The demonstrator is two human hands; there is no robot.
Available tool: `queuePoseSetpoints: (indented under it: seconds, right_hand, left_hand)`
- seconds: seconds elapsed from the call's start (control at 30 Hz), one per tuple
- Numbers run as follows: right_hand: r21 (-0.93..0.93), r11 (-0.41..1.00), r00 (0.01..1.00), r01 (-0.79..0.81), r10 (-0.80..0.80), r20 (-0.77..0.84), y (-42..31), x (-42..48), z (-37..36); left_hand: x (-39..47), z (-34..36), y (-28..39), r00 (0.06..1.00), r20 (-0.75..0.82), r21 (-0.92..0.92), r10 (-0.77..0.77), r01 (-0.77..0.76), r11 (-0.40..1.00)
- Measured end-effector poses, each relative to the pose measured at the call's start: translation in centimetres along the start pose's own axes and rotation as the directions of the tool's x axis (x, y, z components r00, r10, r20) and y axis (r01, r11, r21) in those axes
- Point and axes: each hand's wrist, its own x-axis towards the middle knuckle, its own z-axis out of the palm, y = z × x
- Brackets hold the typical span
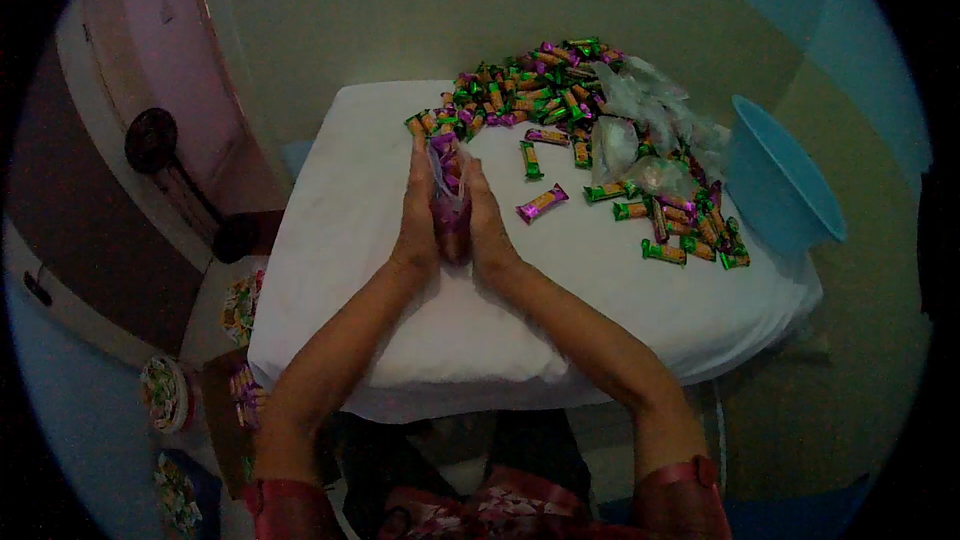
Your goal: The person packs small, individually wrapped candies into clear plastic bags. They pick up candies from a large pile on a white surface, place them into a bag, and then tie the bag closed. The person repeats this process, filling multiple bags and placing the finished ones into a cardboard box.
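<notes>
Between my two palms stands a clear plastic bag (452, 199) with purple-wrapped packets inside, over the white cloth of the table (360, 240). My left hand (417, 214) presses its left side, fingers pointing away from me. From the right, my right hand (486, 217) presses the other side. Just beyond my fingertips begins a big heap of small green and purple wrapped snack packets (525, 94). A single purple packet (542, 203) and a green packet (531, 160) lie loose to the right of my right hand.
Crumpled clear plastic bags (645, 105) lie on the heap's right part. A blue plastic basin (784, 180) leans at the table's right edge. Below left are a cardboard box (221, 412) and a round tub (165, 394) holding wrapped packets. A black pedestal fan (152, 141) is farther left.
</notes>
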Motion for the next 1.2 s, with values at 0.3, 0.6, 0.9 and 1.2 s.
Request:
queuePoseSetpoints:
  seconds: [0.3, 0.6, 0.9, 1.2]
  right_hand:
    - [-0.265, 0.947, 0.979, 0.181, -0.199, -0.042, 3.1, 2.6, -3.5]
    - [-0.293, 0.939, 0.984, 0.179, -0.177, 0.035, 0.6, 1.0, 0.1]
    - [-0.355, 0.931, 0.995, 0.083, -0.059, 0.078, 1.3, 1.2, -1.3]
    - [-0.749, 0.562, 0.936, 0.350, -0.184, 0.299, 1.2, -0.4, -2.8]
  left_hand:
    - [0.4, -0.7, 1.2, 0.995, -0.013, 0.017, -0.103, 0.103, 0.994]
    - [1.3, -1.0, -1.2, 0.983, -0.087, 0.112, 0.164, -0.154, 0.982]
    - [4.3, -5.7, -3.7, 0.975, -0.201, 0.146, 0.095, -0.066, 0.987]
    - [2.0, -3.7, -1.4, 0.991, -0.132, 0.137, 0.032, -0.014, 0.990]
